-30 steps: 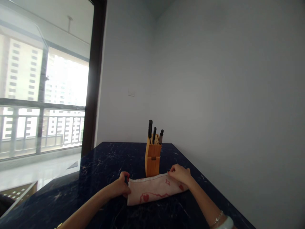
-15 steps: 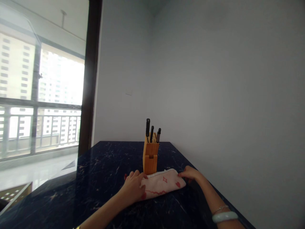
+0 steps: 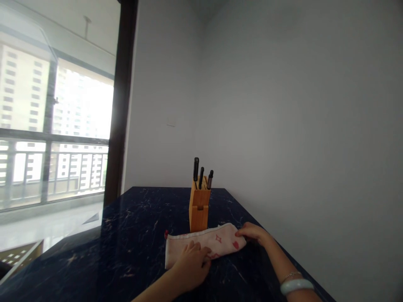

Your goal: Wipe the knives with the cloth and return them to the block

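Observation:
A white cloth with red hearts and stars point(image 3: 217, 243) lies folded into a long strip on the dark marbled table point(image 3: 138, 235). My left hand point(image 3: 190, 266) rests on the strip's near edge, fingers lying flat on the fabric. At the cloth's right end my right hand point(image 3: 252, 233) has its fingers curled against the fabric; whether they grip it is hard to see. A pale bangle sits on my right wrist. Just behind the cloth stands a wooden knife block point(image 3: 199, 208) with three black handles sticking up.
A grey wall runs along the table's right edge and behind the knife block. To the left a dark window frame point(image 3: 121, 105) borders a glass pane with a balcony railing and tall buildings beyond. The table's left edge drops off towards the floor.
My left hand slid from the cloth's left end, over its top, down to the near edge. The right hand moved to the right end and stayed there.

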Tool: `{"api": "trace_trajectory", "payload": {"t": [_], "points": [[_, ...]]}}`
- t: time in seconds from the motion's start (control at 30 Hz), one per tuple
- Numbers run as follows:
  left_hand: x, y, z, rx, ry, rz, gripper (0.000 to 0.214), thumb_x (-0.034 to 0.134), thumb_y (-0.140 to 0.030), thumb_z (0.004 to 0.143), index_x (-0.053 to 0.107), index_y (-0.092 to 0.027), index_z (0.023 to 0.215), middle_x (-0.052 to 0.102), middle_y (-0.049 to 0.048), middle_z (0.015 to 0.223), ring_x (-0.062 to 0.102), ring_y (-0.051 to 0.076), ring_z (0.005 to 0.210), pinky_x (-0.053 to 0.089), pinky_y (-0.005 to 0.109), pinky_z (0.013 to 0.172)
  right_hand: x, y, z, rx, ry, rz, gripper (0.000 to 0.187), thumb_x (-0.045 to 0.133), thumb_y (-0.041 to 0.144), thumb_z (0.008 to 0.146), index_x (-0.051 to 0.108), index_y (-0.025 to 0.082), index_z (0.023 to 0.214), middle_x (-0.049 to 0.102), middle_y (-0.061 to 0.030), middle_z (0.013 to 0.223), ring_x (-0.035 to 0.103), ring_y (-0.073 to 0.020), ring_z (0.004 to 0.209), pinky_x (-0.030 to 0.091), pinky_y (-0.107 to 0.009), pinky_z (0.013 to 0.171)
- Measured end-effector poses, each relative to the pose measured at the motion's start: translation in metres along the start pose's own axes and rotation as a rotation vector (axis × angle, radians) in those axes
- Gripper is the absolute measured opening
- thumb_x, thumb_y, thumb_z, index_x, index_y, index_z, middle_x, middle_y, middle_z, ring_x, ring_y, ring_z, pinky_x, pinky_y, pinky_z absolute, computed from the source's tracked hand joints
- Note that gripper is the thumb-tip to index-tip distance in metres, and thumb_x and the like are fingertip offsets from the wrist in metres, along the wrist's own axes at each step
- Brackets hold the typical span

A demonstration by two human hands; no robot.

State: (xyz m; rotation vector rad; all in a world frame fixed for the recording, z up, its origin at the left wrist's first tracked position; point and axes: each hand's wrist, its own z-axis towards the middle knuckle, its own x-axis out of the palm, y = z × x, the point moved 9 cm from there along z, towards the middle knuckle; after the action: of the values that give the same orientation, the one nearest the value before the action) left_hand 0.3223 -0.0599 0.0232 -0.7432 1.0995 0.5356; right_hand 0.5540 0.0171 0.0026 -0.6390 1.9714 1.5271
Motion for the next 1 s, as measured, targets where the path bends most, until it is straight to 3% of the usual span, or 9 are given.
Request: {"api": "trace_trajectory", "payload": {"t": [0.17,0.33,0.53,0.73,0.87,1.0], "points": [[0.002,0.000,0.000,-0.006,0.013,-0.040,0.038,0.040,-0.032,0.079,0.054,-0.023,0.114,0.060,0.0085,0.103,0.047,0.028,0.102,0.034,0.042,0.090,-0.006,0.029,-0.015,-0.082,-0.018,0.050,0.016,0.054,0.027,0.067,0.051,0.015,0.057,0.040,0.0060,0.044,0.036,-0.0065,0.040,0.024,-0.019,0.039],[-0.001,0.001,-0.001,0.004,0.032,-0.056,0.042,0.041,-0.022,0.074,0.054,-0.025,0.115,0.060,0.0080,0.102,0.048,0.028,0.100,0.036,0.042,0.089,-0.007,0.085,-0.034,-0.236,-0.056,0.046,0.018,0.051,0.031,0.069,0.054,0.015,0.062,0.042,0.0058,0.048,0.035,-0.0063,0.043,0.024,-0.019,0.041],[-0.007,0.002,-0.006,0.020,-0.025,-0.010,0.051,0.042,-0.016,0.071,0.047,-0.026,0.121,0.060,0.0066,0.104,0.048,0.026,0.101,0.034,0.040,0.091,0.013,0.147,-0.055,-0.399,-0.087,-0.038,0.018,0.055,0.032,0.066,0.055,0.015,0.060,0.046,0.0046,0.051,0.040,-0.0069,0.048,0.028,-0.018,0.044],[-0.009,0.009,-0.003,-0.018,0.016,-0.013,0.048,0.045,-0.019,0.070,0.050,-0.026,0.118,0.060,0.0064,0.109,0.049,0.027,0.103,0.034,0.041,0.090,0.037,0.182,-0.062,-0.439,-0.182,-0.209,0.016,0.060,0.032,0.062,0.060,0.017,0.066,0.058,0.0009,0.061,0.050,-0.0107,0.058,0.030,-0.019,0.049],[-0.032,0.037,-0.006,-0.133,-0.032,0.035,0.033,0.049,-0.016,0.066,0.062,-0.025,0.095,0.064,0.0033,0.099,0.053,0.024,0.097,0.037,0.035,0.085,0.055,0.195,-0.071,-0.416,-0.207,-0.302,0.022,0.060,0.041,0.063,0.060,0.019,0.066,0.063,-0.0010,0.068,0.056,-0.0144,0.064,0.033,-0.021,0.053],[-0.059,0.085,-0.014,-0.277,-0.086,0.092,0.027,0.037,-0.020,0.077,0.062,-0.020,0.084,0.066,0.0070,0.085,0.057,0.024,0.088,0.039,0.033,0.077,0.077,0.208,-0.075,-0.414,-0.230,-0.372,0.031,0.056,0.050,0.066,0.061,0.019,0.072,0.066,-0.0040,0.076,0.060,-0.0178,0.073,0.036,-0.023,0.058]]}}
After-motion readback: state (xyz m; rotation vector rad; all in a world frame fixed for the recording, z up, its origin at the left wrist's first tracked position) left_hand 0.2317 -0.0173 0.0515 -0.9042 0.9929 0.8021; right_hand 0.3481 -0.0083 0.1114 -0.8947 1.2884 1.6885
